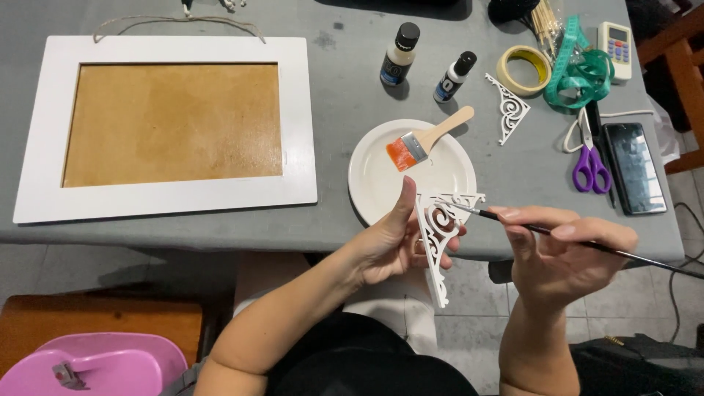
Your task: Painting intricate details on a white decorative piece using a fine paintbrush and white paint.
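Fine brush meets scrollwork bracket

Left hand (pixel 392 246) pinches the thin white bracket (pixel 440 231); right hand (pixel 561 253) grips the brush (pixel 587 242). It looks light and brittle; best held by its edges.

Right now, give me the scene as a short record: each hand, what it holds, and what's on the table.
left hand: holds a white scrollwork bracket upright, over the table's near edge
right hand: holds a thin black brush, tip on the bracket's top
plate: white, with a flat wooden brush with orange bristles lying on it
frame: white, brown panel, left on the grey table
second bracket: flat, right of two small bottles
scissors: purple handles, beside a phone
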